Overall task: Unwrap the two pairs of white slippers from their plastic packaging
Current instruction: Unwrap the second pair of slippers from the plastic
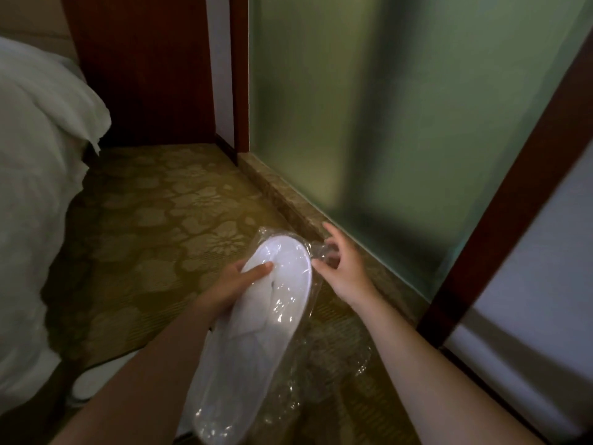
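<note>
Open carpet (154, 220) lies left of the hands; glass wall (401, 123) and stone sill (288, 200) block the right.

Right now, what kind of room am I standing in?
Most likely a hotel bedroom: a bed with white bedding on the left, patterned carpet underfoot, a frosted glass partition like a bathroom wall, and plastic-wrapped white slippers in your hands.

Flat white fabric slippers (256, 332), stacked as pair, still sealed inside clear crinkled plastic wrapper (316, 285), lower centre of frame. Pack held off floor, tilted, rounded end pointing up toward frame centre, other end dropping toward bottom edge. Glossy film wrinkled over white surface, catching highlights. Loose wrapper end bunched at upper right of pack. More clear crumpled plastic (340, 358) just right and below; whether same wrapper, cannot tell.
</note>
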The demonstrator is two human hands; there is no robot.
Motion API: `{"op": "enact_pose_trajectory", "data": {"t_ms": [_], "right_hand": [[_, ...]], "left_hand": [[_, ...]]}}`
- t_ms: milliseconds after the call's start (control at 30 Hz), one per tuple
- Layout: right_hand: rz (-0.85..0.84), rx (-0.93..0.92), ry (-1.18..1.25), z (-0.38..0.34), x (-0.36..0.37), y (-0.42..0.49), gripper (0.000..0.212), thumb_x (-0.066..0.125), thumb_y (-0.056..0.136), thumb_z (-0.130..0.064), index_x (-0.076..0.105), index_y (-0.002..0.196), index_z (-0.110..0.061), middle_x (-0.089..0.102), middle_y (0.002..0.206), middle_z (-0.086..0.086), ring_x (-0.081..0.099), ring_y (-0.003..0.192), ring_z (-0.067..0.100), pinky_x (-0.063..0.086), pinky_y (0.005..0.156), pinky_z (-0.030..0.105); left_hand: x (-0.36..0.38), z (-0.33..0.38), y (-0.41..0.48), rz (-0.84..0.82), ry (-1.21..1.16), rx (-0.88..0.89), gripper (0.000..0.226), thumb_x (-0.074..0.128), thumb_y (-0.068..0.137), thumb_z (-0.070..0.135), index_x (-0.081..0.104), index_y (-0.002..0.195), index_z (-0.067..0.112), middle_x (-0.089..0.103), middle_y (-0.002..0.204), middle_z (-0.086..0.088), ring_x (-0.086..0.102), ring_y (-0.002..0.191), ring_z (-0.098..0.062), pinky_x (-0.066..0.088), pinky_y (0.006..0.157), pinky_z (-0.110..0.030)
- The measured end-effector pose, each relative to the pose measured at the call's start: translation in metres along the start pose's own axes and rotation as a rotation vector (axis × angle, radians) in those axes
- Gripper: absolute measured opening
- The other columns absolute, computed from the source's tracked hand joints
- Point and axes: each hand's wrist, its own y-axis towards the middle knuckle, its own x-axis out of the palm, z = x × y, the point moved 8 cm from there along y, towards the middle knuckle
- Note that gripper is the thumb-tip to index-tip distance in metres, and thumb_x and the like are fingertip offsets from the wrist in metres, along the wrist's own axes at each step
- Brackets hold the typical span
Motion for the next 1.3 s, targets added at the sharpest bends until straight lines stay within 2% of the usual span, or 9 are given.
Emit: {"op": "enact_pose_trajectory", "data": {"t_ms": [167,333,500,667,733,800,900,1100,1300], "right_hand": [[-0.201,-0.101,-0.195,-0.007,0.014,-0.003,0.059,0.069,0.081,-0.011,0.05,0.134,-0.027,0.037,0.129,-0.011,0.052,0.11,0.012,0.048,0.1,0.036],[-0.177,-0.121,-0.295,-0.009,0.017,-0.003,0.032,0.066,0.084,-0.02,0.067,0.116,-0.023,0.051,0.134,-0.007,0.053,0.116,0.011,0.045,0.1,0.036],[-0.037,-0.201,-0.232,-0.024,0.006,-0.003,0.017,0.062,0.087,-0.018,0.074,0.095,-0.008,0.07,0.101,0.001,0.06,0.093,0.009,0.047,0.085,0.023],[0.119,-0.039,0.001,-0.01,-0.012,0.0,0.014,0.06,0.087,-0.015,0.07,0.078,-0.016,0.067,0.074,-0.006,0.061,0.075,0.01,0.045,0.07,0.02],[0.157,0.034,0.076,-0.003,-0.017,0.0,0.022,0.058,0.089,-0.014,0.066,0.069,-0.019,0.066,0.069,-0.004,0.062,0.067,0.013,0.049,0.067,0.022],[0.175,0.116,0.184,0.004,-0.018,-0.002,0.027,0.056,0.09,-0.012,0.064,0.065,-0.019,0.065,0.067,-0.001,0.062,0.058,0.014,0.05,0.058,0.023],[0.266,0.236,0.332,0.015,-0.024,-0.004,0.026,0.053,0.092,-0.012,0.063,0.068,-0.015,0.064,0.066,0.004,0.062,0.057,0.017,0.047,0.048,0.022],[0.414,0.571,0.523,0.052,-0.035,-0.02,0.016,0.05,0.095,-0.015,0.061,0.086,-0.007,0.063,0.069,0.004,0.06,0.054,0.012,0.045,0.048,0.018],[0.456,0.699,0.421,0.072,-0.041,-0.027,0.021,0.048,0.094,-0.012,0.055,0.075,-0.012,0.054,0.056,0.004,0.044,0.044,0.012,0.032,0.04,0.017]], "left_hand": [[-0.02,-0.019,-0.001,-0.032,0.089,-0.115,0.076,0.075,0.051,0.067,0.069,0.112,0.021,0.074,0.105,-0.008,0.069,0.1,-0.028,0.053,0.094,-0.046],[-0.028,-0.019,-0.005,-0.037,0.105,-0.145,0.065,0.071,0.064,0.059,0.069,0.113,0.017,0.074,0.105,-0.009,0.07,0.097,-0.028,0.053,0.093,-0.045],[-0.027,-0.023,-0.007,-0.07,0.144,-0.19,0.072,0.073,0.053,0.066,0.07,0.106,0.017,0.074,0.103,-0.011,0.07,0.096,-0.03,0.055,0.09,-0.044],[-0.015,-0.02,-0.009,-0.126,0.142,-0.19,0.043,0.072,0.07,0.052,0.07,0.092,0.016,0.075,0.09,-0.009,0.07,0.083,-0.023,0.056,0.071,-0.031],[-0.006,-0.017,-0.012,-0.197,0.125,-0.171,0.05,0.079,0.056,0.057,0.07,0.083,0.015,0.075,0.075,-0.004,0.069,0.07,-0.017,0.052,0.063,-0.026],[0.0,-0.016,-0.012,-0.225,0.126,-0.161,0.056,0.083,0.045,0.058,0.073,0.079,0.014,0.075,0.069,-0.002,0.069,0.064,-0.015,0.051,0.063,-0.026],[0.008,-0.013,-0.014,-0.246,0.095,-0.143,0.032,0.076,0.07,0.042,0.073,0.077,0.011,0.075,0.068,-0.003,0.07,0.059,-0.013,0.054,0.063,-0.023],[0.015,-0.006,-0.018,-0.237,0.029,-0.11,0.025,0.071,0.08,0.031,0.076,0.088,0.008,0.077,0.084,-0.012,0.071,0.081,-0.025,0.055,0.08,-0.034],[0.026,-0.009,-0.015,-0.344,0.022,-0.119,0.06,0.084,0.05,0.046,0.073,0.094,0.007,0.075,0.083,-0.011,0.072,0.074,-0.021,0.057,0.07,-0.03]]}}
